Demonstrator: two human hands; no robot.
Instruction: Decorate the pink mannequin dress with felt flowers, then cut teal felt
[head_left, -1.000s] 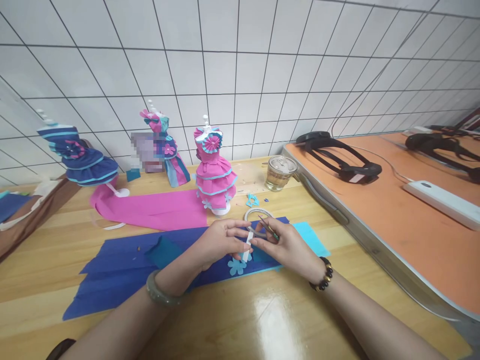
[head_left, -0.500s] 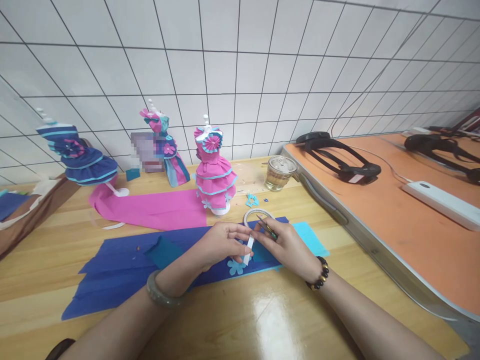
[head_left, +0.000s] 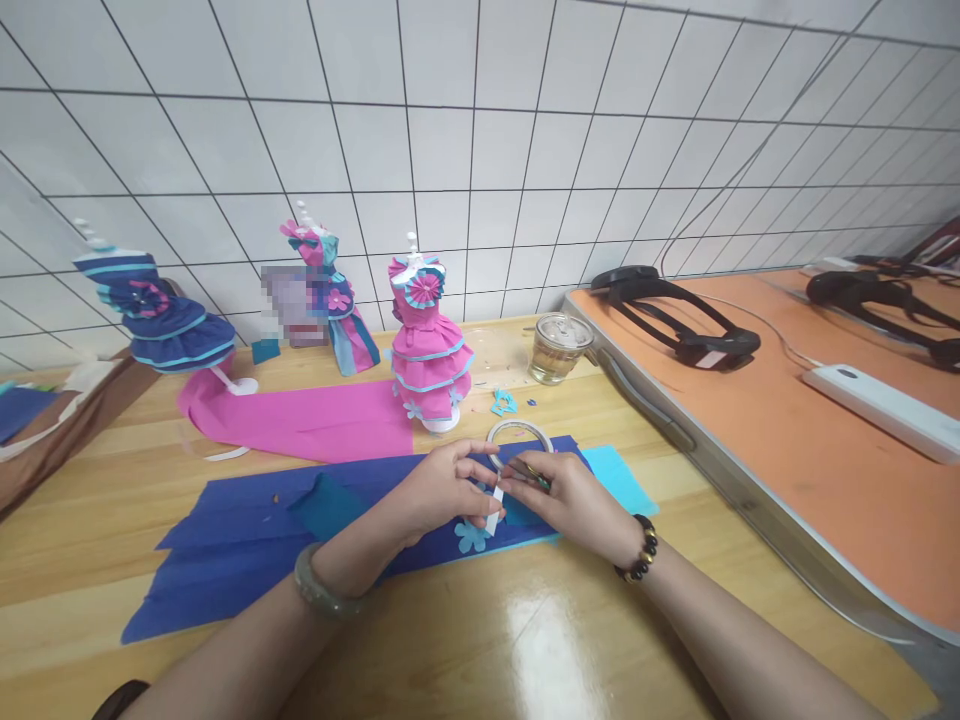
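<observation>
1. two hands at work: the left hand [head_left: 442, 490] has its fingers closed on one white strip [head_left: 493, 516], right here at the centre of the clock, over the blue paper [head_left: 232, 535].
2. and the right hand [head_left: 574, 500] grips one pair of small scissors [head_left: 537, 478], fingertips meeting the strip's upper end!
3. one light blue flower [head_left: 472, 537] clear to see, just beside the strip at seven o'clock; anything more beneath the fingers, i can't tell.
4. three dressed forms standing: navy dress [head_left: 184, 335] at ten, mixed-colour dress [head_left: 351, 325] between ten and eleven, pink dress [head_left: 431, 350] at eleven.
5. now the edges: the blue paper's near edge runs just below the hands, and bare wooden table [head_left: 450, 650] opens up at six, between the forearms.
6. to the right, the grey rim of the orange surface [head_left: 787, 440] cuts off the room from one round to four.
7. in the way: one tape roll [head_left: 519, 425] close ahead at twelve to one, one lidded glass [head_left: 551, 365] at one, before the tiled wall [head_left: 510, 150].
8. farther off, two black headsets [head_left: 716, 350] at two, one white box [head_left: 877, 408] towards three; pink paper [head_left: 330, 420] lies at ten.
</observation>
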